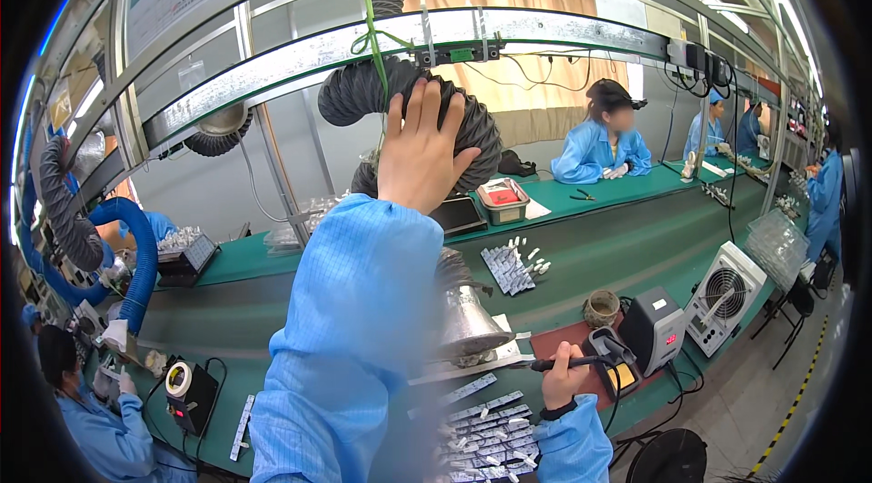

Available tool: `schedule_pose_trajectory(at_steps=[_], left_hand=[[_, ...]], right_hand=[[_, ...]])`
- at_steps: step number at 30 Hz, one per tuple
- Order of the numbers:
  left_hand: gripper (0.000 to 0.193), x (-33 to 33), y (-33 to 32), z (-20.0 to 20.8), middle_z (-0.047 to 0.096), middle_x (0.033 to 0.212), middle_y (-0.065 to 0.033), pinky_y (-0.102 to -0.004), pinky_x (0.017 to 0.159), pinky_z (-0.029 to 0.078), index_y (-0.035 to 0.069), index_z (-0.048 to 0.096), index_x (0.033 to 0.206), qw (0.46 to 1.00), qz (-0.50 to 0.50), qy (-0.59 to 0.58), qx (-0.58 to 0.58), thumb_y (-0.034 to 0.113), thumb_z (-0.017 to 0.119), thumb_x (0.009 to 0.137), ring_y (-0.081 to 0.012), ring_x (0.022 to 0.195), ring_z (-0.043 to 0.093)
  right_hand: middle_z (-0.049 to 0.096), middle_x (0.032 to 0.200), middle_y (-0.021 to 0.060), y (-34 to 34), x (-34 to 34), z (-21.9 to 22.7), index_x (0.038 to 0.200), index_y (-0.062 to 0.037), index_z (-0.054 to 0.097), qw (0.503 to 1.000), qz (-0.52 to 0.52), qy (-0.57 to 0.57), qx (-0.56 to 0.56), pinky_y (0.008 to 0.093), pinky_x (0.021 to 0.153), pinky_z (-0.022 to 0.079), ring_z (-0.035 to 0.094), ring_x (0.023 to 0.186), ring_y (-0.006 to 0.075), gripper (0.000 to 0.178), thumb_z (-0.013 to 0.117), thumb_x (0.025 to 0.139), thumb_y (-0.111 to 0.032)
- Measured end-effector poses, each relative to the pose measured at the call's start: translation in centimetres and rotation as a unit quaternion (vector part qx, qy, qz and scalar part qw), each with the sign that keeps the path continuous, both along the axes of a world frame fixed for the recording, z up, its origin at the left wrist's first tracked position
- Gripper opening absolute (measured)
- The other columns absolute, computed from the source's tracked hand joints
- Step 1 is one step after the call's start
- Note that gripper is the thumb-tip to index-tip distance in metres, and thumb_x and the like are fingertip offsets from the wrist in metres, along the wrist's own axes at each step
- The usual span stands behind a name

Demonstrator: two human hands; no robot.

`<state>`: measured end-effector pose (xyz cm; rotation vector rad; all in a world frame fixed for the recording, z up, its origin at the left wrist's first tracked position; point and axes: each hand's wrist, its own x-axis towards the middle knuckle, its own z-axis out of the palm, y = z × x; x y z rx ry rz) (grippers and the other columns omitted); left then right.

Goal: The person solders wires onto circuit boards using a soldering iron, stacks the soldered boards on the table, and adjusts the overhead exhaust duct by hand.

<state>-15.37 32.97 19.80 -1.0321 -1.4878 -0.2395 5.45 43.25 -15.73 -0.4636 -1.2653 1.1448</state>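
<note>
My left hand (422,147) is raised with its fingers spread against a dark grey flexible duct hose (481,142). This hose hangs from the overhead rail and bends down to a metal funnel hood (472,319) over the bench. Lower right, my right hand (565,376) is closed around a soldering iron (547,364), its end pointing left. Just right of that hand stands an iron holder (613,360) with a yellow sponge. Several white strip boards (486,433) with small white connectors lie in rows below the hood, left of my right forearm.
A soldering station (652,328) with a red display and a white fan unit (724,292) stand at right. More boards (509,267) lie on the green conveyor. A blue hose (138,256) curves at left. Co-workers in blue sit across and at left. Overhead runs a metal rail (300,56).
</note>
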Motion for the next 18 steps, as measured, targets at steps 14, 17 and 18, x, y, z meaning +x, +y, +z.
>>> schedule_pose_trajectory(at_steps=[14,17,18], left_hand=[[0.069,-0.7,0.4,0.8,0.047,0.141,-0.016,-0.0501,0.116,0.029,0.008,0.05,0.136,0.999,0.024,0.017,-0.042,0.045,0.074,0.083,-0.0329,0.14,0.038],[0.07,-0.9,0.7,0.9,0.047,0.143,-0.017,-0.0501,0.116,0.028,0.007,0.05,0.138,0.998,0.034,0.007,-0.054,0.044,0.073,0.083,-0.0334,0.14,0.038],[0.071,-1.0,0.8,1.0,0.046,0.144,-0.0173,-0.05,0.117,0.028,0.006,0.049,0.14,0.997,0.05,0.006,-0.065,0.044,0.073,0.084,-0.0332,0.141,0.037]], right_hand=[[0.045,0.058,-0.0021,-0.2,0.1,0.3,0.066,-0.0052,0.047,1.0,-0.001,0.001,0.013,0.0241,0.045,0.03,0.041,0.05,0.0051,0.043,0.056,0.103,-0.025],[0.048,0.058,-0.001,-0.6,0.5,0.9,0.066,-0.0034,0.05,1.0,0.0,-0.006,0.007,0.0257,0.048,0.031,0.042,0.053,0.0063,0.04,0.057,0.102,-0.022],[0.051,0.059,-0.0001,-0.7,0.6,1.0,0.067,-0.0019,0.053,1.0,0.015,-0.01,-0.019,0.0272,0.053,0.033,0.045,0.057,0.0074,0.038,0.058,0.1,-0.02]])
